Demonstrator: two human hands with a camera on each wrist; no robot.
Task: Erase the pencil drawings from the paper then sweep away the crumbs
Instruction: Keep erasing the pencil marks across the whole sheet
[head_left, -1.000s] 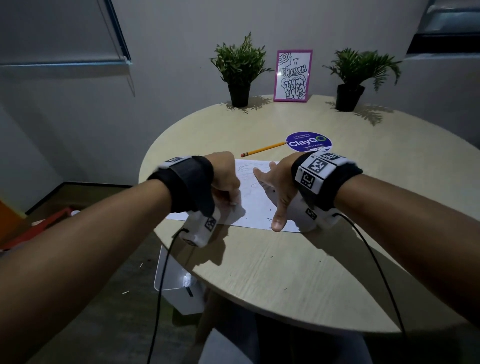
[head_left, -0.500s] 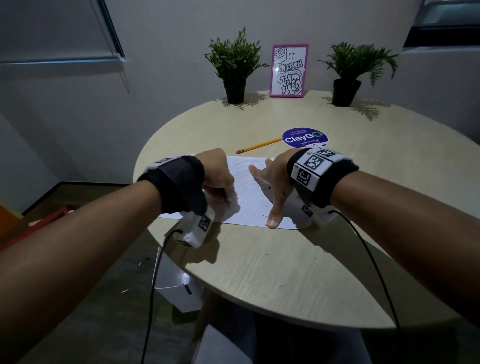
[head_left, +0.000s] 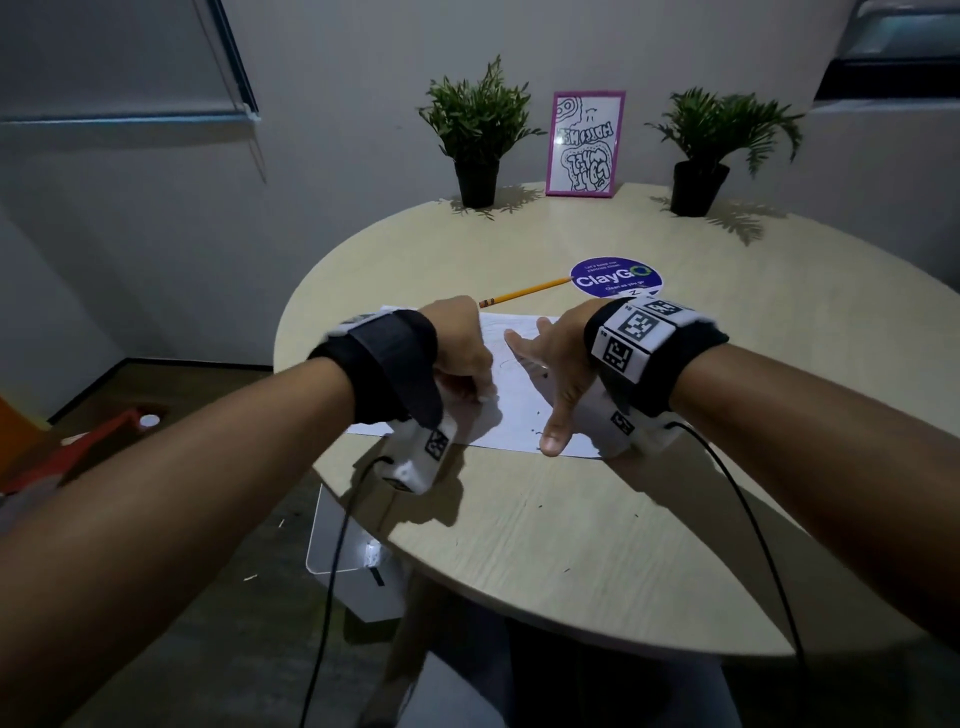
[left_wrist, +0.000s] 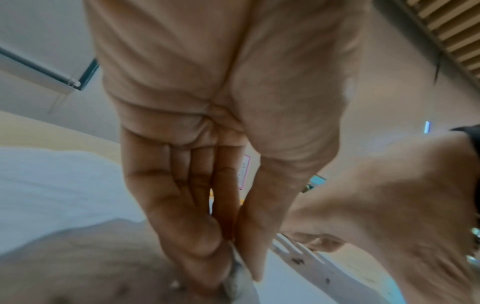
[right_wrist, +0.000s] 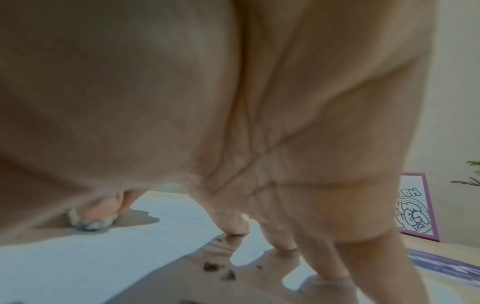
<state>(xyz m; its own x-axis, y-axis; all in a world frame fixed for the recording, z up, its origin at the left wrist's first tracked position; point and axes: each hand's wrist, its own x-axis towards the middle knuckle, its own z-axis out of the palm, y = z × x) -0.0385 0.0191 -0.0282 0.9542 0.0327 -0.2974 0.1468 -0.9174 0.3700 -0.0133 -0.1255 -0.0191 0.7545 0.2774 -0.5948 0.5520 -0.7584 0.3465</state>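
Left hand (head_left: 457, 348) pinches white eraser (left_wrist: 237, 277) on paper (head_left: 519, 410). Right hand (head_left: 556, 364) splayed flat beside it, pinning sheet. Faint lines remain between hands (erasing unfinished). Crumbs (right_wrist: 218, 269) under right fingertips, unswept.

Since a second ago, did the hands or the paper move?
Hardly. The left hand still pinches the eraser against the paper, shifting only slightly. The right hand stays spread, pressing the sheet flat. Pencil and crumbs stayed put.
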